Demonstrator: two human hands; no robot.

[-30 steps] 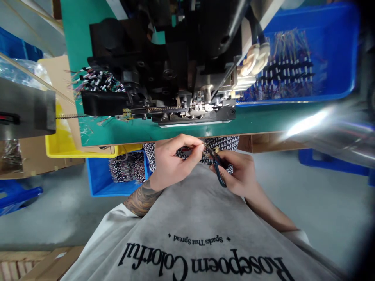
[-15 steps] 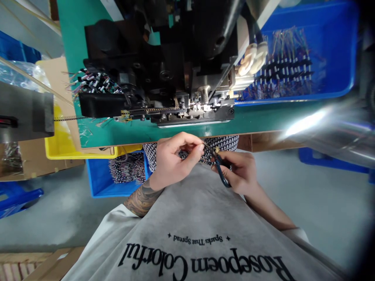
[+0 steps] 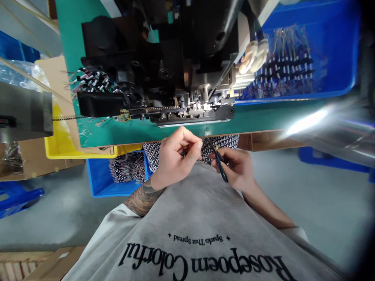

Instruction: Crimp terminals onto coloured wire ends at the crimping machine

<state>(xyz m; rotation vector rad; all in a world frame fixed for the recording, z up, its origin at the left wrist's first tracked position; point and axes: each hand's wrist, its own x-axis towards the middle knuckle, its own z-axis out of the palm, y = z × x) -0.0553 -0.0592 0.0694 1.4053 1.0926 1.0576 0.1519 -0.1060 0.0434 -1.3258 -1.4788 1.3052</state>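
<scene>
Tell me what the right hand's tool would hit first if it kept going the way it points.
Probably the left hand: the scissors in the right hand point toward its fingertips, though depth is unclear.

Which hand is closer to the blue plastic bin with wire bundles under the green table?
Left. The left hand is just to the right of the blue plastic bin below the green table; the right hand, holding small blue-handled scissors, is farther right.

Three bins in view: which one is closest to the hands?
The blue bin under the table edge, just beside the left hand. The yellow bin sits further left; the big blue bin is up on the table.
</scene>
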